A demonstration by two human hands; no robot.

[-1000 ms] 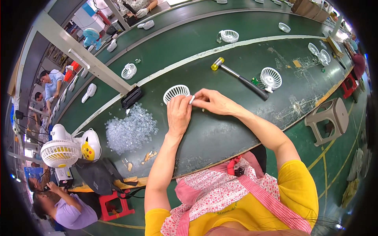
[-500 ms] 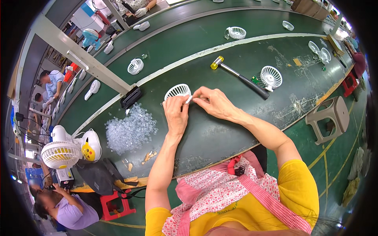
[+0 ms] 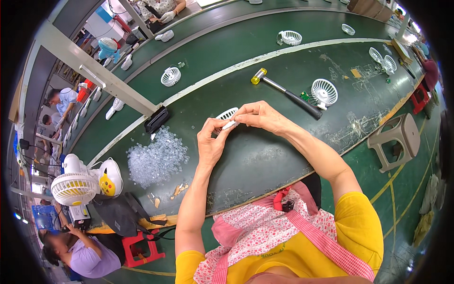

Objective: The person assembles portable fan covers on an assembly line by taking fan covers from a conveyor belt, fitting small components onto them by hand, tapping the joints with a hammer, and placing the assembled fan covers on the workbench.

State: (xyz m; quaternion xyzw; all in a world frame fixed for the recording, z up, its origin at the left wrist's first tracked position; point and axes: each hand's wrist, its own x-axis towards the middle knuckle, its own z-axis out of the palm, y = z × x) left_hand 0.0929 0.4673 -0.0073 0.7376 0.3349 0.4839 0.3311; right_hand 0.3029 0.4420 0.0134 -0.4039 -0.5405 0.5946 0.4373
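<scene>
Between my hands, above the work table [image 3: 265,165], is a white slotted fan housing [image 3: 227,113] with a narrow white lower end. My left hand [image 3: 211,141] pinches that end with thumb and fingers. From the other side my right hand [image 3: 261,117] is closed at the same end, fingertips pressed together there; whether a small part lies between them is hidden. A heap of small clear plastic pieces [image 3: 157,155] lies left of my left hand. Beyond my right hand are a yellow-headed mallet [image 3: 289,93] with a black grip and another white fan housing [image 3: 324,92] beside a green circuit board [image 3: 304,96].
A green conveyor [image 3: 208,61] carrying several fan housings runs along the far side. At left stand a metal post [image 3: 101,71], a black box [image 3: 156,119], a white desk fan [image 3: 74,186] and a black bag [image 3: 118,213]. A stool [image 3: 395,142] is at right; co-workers sit around.
The fan housing in my hands has tilted and shows less of its slotted face. My right hand has moved left, closer to my left hand. Housings on the conveyor have shifted right.
</scene>
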